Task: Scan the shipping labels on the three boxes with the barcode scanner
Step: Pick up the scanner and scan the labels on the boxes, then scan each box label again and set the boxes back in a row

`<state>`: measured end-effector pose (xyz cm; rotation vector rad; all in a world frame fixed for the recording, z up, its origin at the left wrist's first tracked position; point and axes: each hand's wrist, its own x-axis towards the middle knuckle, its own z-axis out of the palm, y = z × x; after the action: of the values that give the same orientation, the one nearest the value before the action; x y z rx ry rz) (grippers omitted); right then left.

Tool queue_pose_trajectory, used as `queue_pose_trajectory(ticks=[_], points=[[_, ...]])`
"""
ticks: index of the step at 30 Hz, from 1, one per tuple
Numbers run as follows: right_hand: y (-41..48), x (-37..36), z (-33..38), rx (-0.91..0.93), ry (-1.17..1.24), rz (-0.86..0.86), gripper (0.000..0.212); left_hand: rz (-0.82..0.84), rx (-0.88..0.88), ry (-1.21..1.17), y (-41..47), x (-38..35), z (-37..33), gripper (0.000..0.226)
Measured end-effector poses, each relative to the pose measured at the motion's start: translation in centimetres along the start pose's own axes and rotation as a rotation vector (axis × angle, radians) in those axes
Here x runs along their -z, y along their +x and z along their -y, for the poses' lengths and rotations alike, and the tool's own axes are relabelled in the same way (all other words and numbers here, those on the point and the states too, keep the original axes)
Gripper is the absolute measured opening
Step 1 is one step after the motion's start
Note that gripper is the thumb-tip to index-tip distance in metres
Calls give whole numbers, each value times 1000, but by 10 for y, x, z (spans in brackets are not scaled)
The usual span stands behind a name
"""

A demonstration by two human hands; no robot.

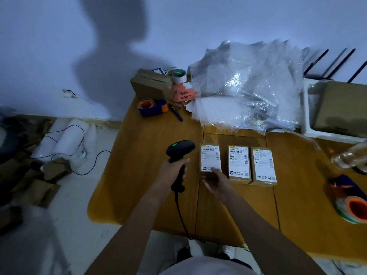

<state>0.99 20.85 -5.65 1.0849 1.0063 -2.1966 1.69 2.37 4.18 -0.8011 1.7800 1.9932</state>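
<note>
Two bare hands work at the centre of the frame. The left hand (174, 168) is clenched round the handle of a black barcode scanner (179, 155), a green light glowing on its head, which points toward the upper right. The right hand (215, 184) is open, holding nothing, fingertips touching the near edge of the leftmost box (210, 158). Just right of it, the middle box (239, 163) and the rightmost box (263, 165) lie flat in a row on the wooden tabletop (143, 175), white shipping labels up. To scan well, steady that first box, tilt the scanner head down over its barcode, then work rightward.
</note>
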Motion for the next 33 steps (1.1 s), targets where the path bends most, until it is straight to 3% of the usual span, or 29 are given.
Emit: queue_pose_trajectory(ticks=[5,10,18,22,26,33], points=[[2,6,0,4,-31,14,46,19,3,12,2,-3,3,19],[3,9,0,-17,-217,-18,35,16,-3,22,3,-8,2,19],[-3,15,0,-21,-254,-19,28,26,-8,14,1,-12,2,18],[-4,22,2,-43,-312,-7,38,18,2,8,0,-19,1,16],[-12,28,8,-33,-594,-13,39,39,-5,16,0,-26,2,16],[-29,41,31,236,-951,-114,27,84,-42,65,-4,-44,0,20]])
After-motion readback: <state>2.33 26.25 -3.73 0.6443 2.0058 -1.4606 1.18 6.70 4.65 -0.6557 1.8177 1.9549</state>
